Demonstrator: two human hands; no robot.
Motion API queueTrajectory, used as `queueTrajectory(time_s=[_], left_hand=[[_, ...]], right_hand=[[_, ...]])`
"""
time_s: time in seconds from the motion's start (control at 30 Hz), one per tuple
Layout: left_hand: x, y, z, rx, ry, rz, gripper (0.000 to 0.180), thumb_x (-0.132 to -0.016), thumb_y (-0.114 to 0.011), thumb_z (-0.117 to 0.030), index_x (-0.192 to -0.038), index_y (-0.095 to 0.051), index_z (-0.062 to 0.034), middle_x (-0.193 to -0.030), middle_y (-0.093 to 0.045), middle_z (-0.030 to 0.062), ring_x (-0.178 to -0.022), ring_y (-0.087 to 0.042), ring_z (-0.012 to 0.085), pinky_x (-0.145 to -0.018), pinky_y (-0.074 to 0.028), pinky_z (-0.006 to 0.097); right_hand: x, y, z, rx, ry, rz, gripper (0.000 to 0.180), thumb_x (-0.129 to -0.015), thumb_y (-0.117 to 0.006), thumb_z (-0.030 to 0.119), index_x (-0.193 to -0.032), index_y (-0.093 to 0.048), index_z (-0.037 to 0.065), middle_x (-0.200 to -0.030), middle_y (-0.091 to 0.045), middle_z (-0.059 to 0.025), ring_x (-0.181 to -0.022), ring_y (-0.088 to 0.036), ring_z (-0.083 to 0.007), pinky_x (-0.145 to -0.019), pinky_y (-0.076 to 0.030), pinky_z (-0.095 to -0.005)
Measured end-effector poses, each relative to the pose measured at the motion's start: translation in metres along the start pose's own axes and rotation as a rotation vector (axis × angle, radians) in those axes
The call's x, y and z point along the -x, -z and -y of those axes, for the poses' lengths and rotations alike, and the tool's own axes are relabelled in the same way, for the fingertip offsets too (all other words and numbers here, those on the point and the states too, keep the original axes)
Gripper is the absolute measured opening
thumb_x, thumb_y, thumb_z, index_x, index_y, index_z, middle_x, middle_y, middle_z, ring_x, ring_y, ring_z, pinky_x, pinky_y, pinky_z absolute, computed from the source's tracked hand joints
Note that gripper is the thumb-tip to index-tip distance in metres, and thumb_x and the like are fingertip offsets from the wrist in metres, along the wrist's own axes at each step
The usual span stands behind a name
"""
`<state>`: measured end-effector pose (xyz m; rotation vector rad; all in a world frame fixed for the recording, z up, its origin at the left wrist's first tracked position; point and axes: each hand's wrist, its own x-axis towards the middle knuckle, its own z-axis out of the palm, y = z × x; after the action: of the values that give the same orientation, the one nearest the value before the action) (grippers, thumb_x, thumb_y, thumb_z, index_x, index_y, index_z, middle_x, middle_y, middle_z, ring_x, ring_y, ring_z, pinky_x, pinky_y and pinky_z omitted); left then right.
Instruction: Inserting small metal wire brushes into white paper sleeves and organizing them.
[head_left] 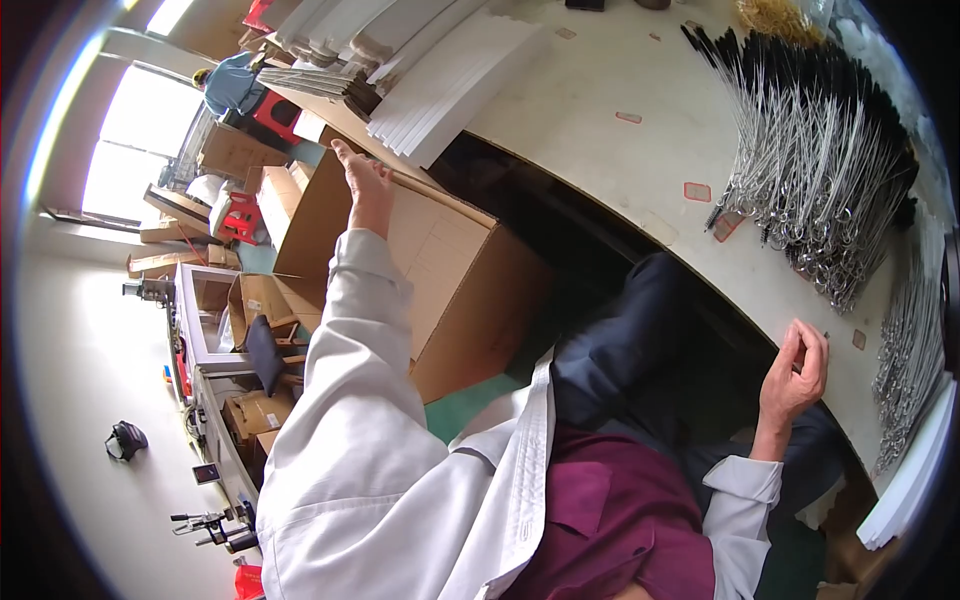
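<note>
My left hand [366, 183] is stretched far out at the upper left, over the rim of a large open cardboard box [440, 270]. Its fingers look apart, and I see nothing held in them. At the table's near edge, my right hand [797, 368] has its fingers curled together in a pinch; anything between them is too small or hidden to name. Just beyond it, on the pale table [590, 90], lies a big heap of thin wire brushes [800, 180] with black bristles and looped metal ends. Another pile of looped wire pieces [905, 350] lies to its right.
White folded card strips [450, 85] are stacked at the table's far left. White strips [910, 470] also jut over the right edge. A clear bag with yellowish material [785, 18] sits at the back. Far left, a person in blue [233, 85] is near red stools [240, 215] and cartons.
</note>
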<state>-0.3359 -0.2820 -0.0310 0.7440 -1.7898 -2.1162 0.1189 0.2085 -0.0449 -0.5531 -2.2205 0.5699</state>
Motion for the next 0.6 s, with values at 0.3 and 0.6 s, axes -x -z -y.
queueTrajectory(time_s=[0.3, 0.6], left_hand=[[0.000, -0.053, 0.012, 0.220, -0.059, 0.446, 0.085, -0.101, -0.025, -0.073, -0.152, -0.039, -0.0059, -0.153, -0.046, 0.0174, -0.134, -0.050, 0.0362, -0.113, -0.042, 0.048], [-0.001, -0.068, 0.011, 0.183, -0.084, 0.187, 0.083, -0.102, -0.028, -0.071, -0.148, -0.043, -0.0032, -0.145, -0.052, 0.0201, -0.129, -0.055, 0.0372, -0.111, -0.045, 0.050]], right_hand=[[0.001, -0.002, 0.001, 0.021, 0.020, -0.008, 0.010, -0.097, -0.066, 0.004, -0.105, -0.071, 0.001, -0.104, -0.071, -0.0104, -0.083, -0.069, -0.0205, -0.063, -0.054, -0.0283], [0.002, -0.004, 0.001, 0.080, 0.022, -0.025, 0.010, -0.097, -0.067, 0.004, -0.105, -0.071, 0.001, -0.104, -0.070, -0.0094, -0.081, -0.068, -0.0191, -0.062, -0.054, -0.0277]])
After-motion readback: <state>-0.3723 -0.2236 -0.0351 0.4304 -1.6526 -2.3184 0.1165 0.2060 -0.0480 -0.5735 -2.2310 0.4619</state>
